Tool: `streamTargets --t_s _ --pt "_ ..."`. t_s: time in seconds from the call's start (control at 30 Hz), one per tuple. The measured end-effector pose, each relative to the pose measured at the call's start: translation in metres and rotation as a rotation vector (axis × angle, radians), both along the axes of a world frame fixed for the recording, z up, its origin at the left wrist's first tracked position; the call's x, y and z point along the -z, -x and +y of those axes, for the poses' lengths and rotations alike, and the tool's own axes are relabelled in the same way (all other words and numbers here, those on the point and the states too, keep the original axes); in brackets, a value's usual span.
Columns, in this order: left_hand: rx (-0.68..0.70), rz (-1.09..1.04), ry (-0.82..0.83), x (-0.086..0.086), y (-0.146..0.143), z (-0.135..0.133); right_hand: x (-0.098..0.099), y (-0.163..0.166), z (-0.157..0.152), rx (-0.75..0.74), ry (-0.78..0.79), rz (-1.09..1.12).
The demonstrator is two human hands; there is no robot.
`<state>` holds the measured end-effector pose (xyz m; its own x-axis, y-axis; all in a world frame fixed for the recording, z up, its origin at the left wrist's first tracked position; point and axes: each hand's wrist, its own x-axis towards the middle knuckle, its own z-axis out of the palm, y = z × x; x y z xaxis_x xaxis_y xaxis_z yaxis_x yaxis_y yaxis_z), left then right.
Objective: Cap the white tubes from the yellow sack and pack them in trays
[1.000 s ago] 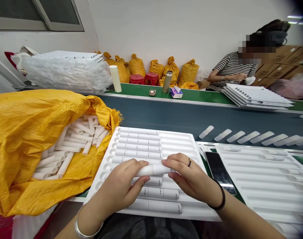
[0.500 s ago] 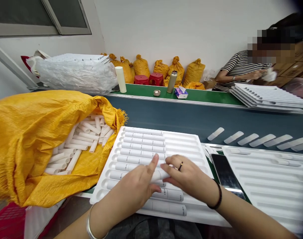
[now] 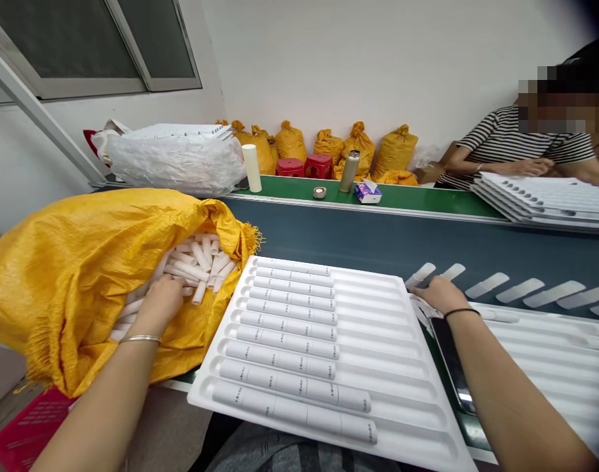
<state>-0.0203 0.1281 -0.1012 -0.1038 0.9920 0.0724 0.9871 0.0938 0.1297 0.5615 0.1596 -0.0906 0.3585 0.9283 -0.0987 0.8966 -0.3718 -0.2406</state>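
My left hand (image 3: 162, 301) reaches into the mouth of a yellow woven sack (image 3: 97, 229), among loose white tubes (image 3: 194, 265); the back of the hand hides most of its fingers. My right hand (image 3: 444, 295) is stretched to the right, past the tray. Its bent fingertips are closed at the lower end of a white round-ended strip (image 3: 421, 275). Between my arms a white moulded tray (image 3: 392, 367) lies tilted, with printed white tubes (image 3: 280, 357) in the left part of its grooves. The front two tubes reach farther right than the others.
A black phone (image 3: 449, 354) lies between the tray and a second grooved tray (image 3: 540, 367). More strips (image 3: 520, 290) line the dark belt (image 3: 329, 229). Across it stand a flask (image 3: 349, 172), a tissue box (image 3: 367, 192) and stacked trays (image 3: 550, 196) beside a person in stripes (image 3: 496, 137).
My hands have parted from a white tube held above the tray, which is no longer in them. The left moved into the sack, the right toward the strips. The view shifted slightly.
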Motion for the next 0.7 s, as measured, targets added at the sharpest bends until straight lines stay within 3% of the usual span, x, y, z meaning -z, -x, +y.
streamTargets --t_s 0.13,0.2,0.27,0.33,0.43,0.5,0.6,0.7 --pt "0.15 -0.116 -0.121 -0.009 -0.031 -0.012 -0.017 0.047 -0.069 -0.247 0.065 0.069" --pt "0.234 -0.27 -0.208 -0.014 -0.055 -0.025 -0.011 0.082 -0.112 -0.555 0.118 0.188" --pt "0.303 -0.552 -0.288 -0.018 -0.08 -0.04 0.0 0.112 -0.148 -0.772 0.128 0.162" --pt "0.29 -0.946 -0.323 -0.021 -0.106 -0.052 0.008 0.128 -0.169 -0.873 0.1 0.072" --pt "0.074 -1.584 -0.229 -0.028 -0.141 -0.063 0.004 0.129 -0.175 -0.881 -0.021 0.025" --pt "-0.136 -1.919 -0.074 -0.032 -0.161 -0.067 -0.007 0.125 -0.168 -0.815 -0.121 0.124" --pt "-0.382 -2.156 0.202 -0.037 -0.186 -0.074 -0.025 0.128 -0.156 -0.705 -0.261 0.384" --pt "-0.413 -2.216 0.371 -0.039 -0.205 -0.082 -0.031 0.144 -0.146 -0.694 -0.416 0.588"
